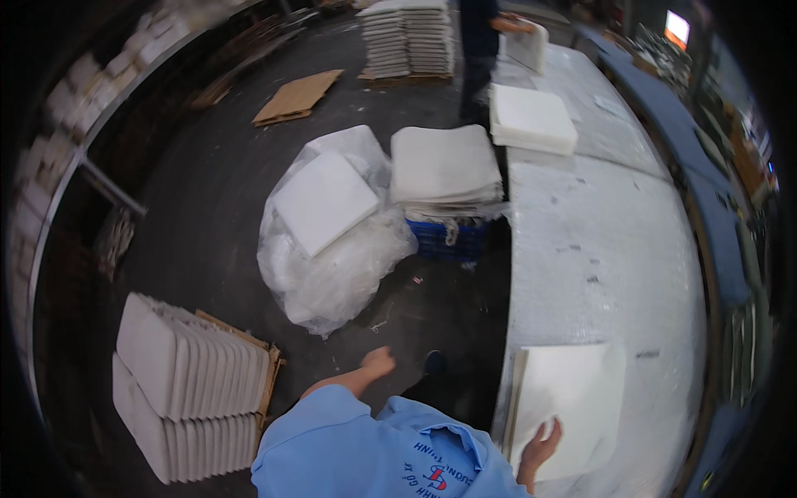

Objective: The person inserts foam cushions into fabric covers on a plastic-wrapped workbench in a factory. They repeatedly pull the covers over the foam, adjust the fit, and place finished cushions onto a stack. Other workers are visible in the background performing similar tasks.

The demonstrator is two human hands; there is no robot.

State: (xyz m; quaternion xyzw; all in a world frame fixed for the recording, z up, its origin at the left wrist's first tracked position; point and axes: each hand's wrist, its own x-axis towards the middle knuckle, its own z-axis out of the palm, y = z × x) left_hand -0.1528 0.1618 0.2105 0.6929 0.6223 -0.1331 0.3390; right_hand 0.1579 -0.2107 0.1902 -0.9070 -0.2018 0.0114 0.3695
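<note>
At the near end of the table, my right hand point(541, 448) rests on a white square foam pad point(581, 390), its thumb and fingers apart. Another pad or board edge shows beneath that pad on its left side. My left hand point(379, 363) hangs over the dark floor beside the table, fingers curled in and nothing visible in them. Ahead of it lies a heap of clear plastic wrap point(340, 282) with a white square pad point(325, 202) on top.
A pale cushion stack point(444, 162) stands on a blue crate point(448, 241) beside the plastic-covered table point(602, 249). More pads point(533, 116) lie farther up the table, near a person in dark clothes point(479, 58). Cushions point(195, 373) are stacked at near left; flat cardboard point(299, 97) lies beyond.
</note>
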